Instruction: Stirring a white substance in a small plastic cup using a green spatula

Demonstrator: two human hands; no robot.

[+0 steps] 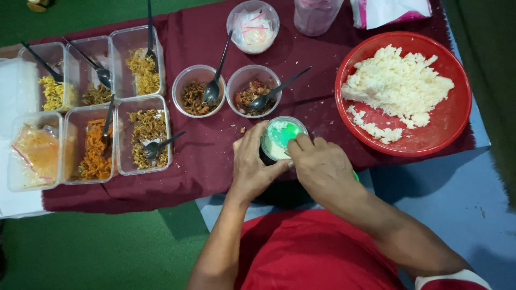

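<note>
My left hand and right hand are covering the green cup's sides and base, my fingers hiding its near rim, the pink packet and clear tumbler running off the top edge, the far-left tub's bagged contents looking too blurry to identify.

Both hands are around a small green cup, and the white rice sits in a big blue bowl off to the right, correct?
Not quite: the head view shows the bowl holding the white rice is red, not blue. The rest stands: the left hand and right hand are both around the small green cup, and the rice bowl lies to their right.
</note>
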